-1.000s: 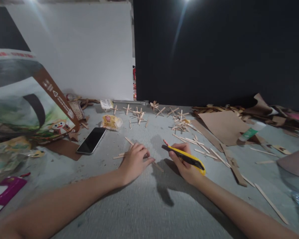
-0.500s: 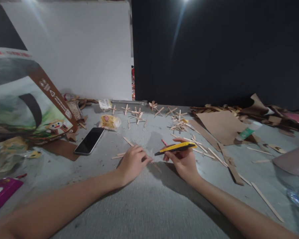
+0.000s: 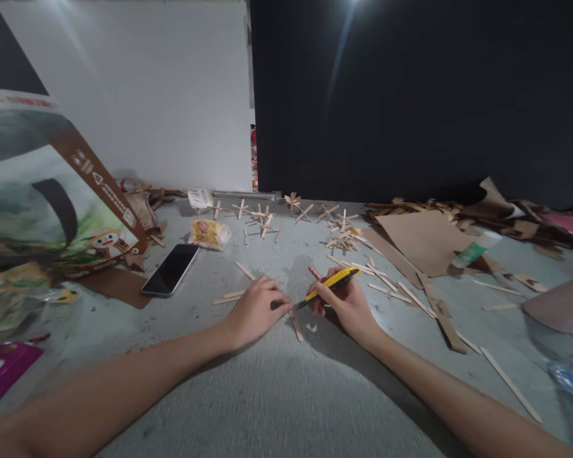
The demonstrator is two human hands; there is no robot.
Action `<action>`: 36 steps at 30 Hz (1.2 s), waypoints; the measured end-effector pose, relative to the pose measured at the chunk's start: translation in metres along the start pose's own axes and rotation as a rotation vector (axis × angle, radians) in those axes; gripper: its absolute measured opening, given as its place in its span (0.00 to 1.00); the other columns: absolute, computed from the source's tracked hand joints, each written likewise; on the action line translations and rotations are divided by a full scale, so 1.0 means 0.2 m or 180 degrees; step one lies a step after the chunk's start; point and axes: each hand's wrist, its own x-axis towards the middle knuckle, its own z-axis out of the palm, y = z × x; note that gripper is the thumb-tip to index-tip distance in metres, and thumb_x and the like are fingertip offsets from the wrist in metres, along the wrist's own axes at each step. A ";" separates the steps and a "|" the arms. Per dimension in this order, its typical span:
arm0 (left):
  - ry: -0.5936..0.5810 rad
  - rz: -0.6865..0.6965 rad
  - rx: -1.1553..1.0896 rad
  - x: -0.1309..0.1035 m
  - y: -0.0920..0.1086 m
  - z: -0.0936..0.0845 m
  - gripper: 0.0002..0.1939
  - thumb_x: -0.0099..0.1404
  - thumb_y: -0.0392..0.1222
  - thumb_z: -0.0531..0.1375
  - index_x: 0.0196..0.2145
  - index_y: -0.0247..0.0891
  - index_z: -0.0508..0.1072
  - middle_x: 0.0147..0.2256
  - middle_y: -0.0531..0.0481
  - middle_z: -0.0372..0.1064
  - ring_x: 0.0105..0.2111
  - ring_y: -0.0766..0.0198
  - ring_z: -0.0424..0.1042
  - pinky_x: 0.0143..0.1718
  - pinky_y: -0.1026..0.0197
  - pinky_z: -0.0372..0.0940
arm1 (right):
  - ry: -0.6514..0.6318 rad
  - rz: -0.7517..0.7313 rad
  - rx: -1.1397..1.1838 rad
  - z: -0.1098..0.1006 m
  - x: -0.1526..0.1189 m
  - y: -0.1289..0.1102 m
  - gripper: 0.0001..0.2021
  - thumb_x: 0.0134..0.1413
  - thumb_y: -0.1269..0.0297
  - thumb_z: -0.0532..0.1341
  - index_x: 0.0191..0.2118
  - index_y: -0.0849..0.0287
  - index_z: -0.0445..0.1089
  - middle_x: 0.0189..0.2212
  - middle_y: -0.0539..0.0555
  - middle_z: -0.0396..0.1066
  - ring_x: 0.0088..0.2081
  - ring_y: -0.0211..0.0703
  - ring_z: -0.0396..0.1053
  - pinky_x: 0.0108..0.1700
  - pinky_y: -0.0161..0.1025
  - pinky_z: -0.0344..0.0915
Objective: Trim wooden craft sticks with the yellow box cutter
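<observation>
My left hand point(image 3: 258, 310) rests on the table with its fingers closed on a thin wooden craft stick point(image 3: 297, 328). The stick's near end sticks out past the fingertips; the rest is hidden under the hand. My right hand point(image 3: 349, 308) grips a yellow and black utility knife point(image 3: 335, 280), slanted down to the left. Its dark tip is at the stick, beside my left fingertips; whether it touches is unclear. A slim red-patterned rod point(image 3: 314, 273), perhaps a pencil, also pokes out of my right hand. Loose craft sticks point(image 3: 232, 296) lie just left of my left hand.
Small crossed-stick pieces point(image 3: 262, 216) stand toward the back, with a pile point(image 3: 344, 240) to their right. A phone point(image 3: 170, 270) and a wrapped snack point(image 3: 209, 234) lie left. Cardboard point(image 3: 423, 242), a glue stick point(image 3: 475, 251) and more sticks are right. A printed bag point(image 3: 52, 191) stands far left.
The knife has come down and left, tilting so its tip now reaches the stick by my left fingertips. The stick's near end has shifted slightly; my left hand has hardly moved.
</observation>
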 end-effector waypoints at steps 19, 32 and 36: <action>0.0066 0.0040 0.0174 0.00 0.00 0.01 0.04 0.66 0.39 0.69 0.33 0.40 0.83 0.33 0.48 0.75 0.38 0.55 0.72 0.47 0.53 0.64 | -0.0249 0.0191 -0.0029 0.02 -0.01 -0.01 0.26 0.54 0.40 0.72 0.36 0.51 0.59 0.21 0.47 0.74 0.20 0.44 0.74 0.25 0.39 0.71; 0.0053 0.0024 0.0166 0.00 0.01 0.01 0.05 0.67 0.40 0.68 0.32 0.40 0.82 0.32 0.49 0.75 0.39 0.55 0.72 0.45 0.54 0.63 | -0.0206 0.0112 -0.0116 0.02 -0.02 -0.01 0.25 0.56 0.41 0.71 0.36 0.51 0.59 0.22 0.48 0.76 0.20 0.44 0.73 0.24 0.39 0.70; 0.0063 0.0040 0.0132 0.00 0.01 0.01 0.06 0.67 0.40 0.67 0.32 0.40 0.82 0.32 0.49 0.75 0.39 0.55 0.72 0.45 0.55 0.64 | -0.0215 0.0083 -0.0153 0.01 -0.03 -0.01 0.24 0.57 0.41 0.71 0.36 0.51 0.59 0.21 0.48 0.75 0.20 0.44 0.73 0.24 0.40 0.70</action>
